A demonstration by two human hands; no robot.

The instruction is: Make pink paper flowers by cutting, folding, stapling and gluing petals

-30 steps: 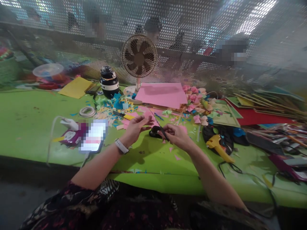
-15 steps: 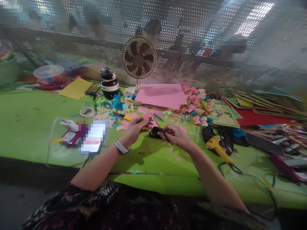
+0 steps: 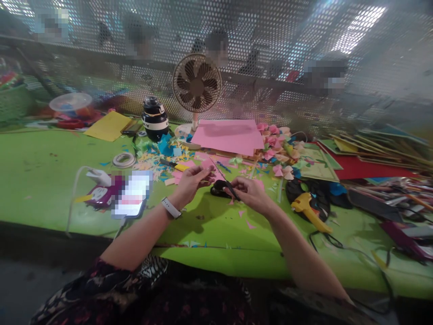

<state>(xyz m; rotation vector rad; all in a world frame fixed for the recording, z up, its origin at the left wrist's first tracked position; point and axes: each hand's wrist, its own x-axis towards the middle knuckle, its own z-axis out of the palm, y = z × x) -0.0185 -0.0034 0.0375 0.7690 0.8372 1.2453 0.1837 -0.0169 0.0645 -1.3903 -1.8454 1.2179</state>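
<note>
My right hand is closed around the dark handles of a pair of scissors. Their thin blade points up and left, toward the fingertips of my left hand. The left thumb and fingers are pinched together; whatever they grip is too small to make out against the pink paper scraps behind. Beneath the scissors, a rounded black object lies on the green table, partly hidden by my right hand. A cutter with a yellow handle lies just beyond my left hand.
Pink sheets lie by a fan, with folded paper flowers to their right. A glue gun with a cable is at right. Leftward are a phone, a tape roll and a black jar.
Both hands and the scissors keep nearly the same pose. The view has shifted very slightly.
</note>
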